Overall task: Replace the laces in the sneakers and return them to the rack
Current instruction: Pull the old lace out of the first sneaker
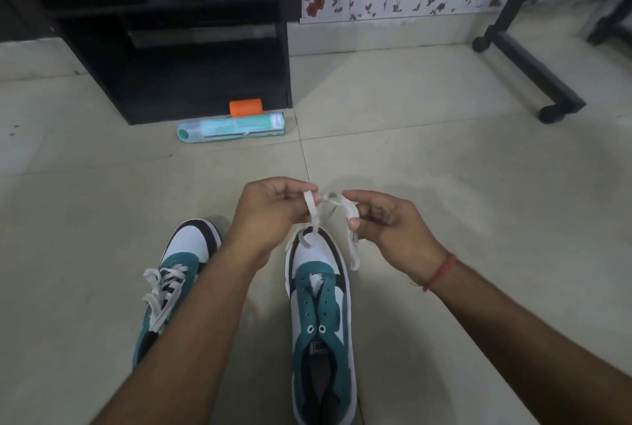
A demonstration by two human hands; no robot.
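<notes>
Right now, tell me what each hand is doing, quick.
Left hand: closed, pinching the white lace above the unlaced sneaker.
Right hand: closed, pinching the same lace's other end.

At six o'clock the sneaker [319,315] looks like matt teal suede with smooth white panels, its lace [313,207] flat woven cloth, on glossy floor tiles [444,168]; at twelve o'clock the rack [191,58] is dark, matt wood.
</notes>
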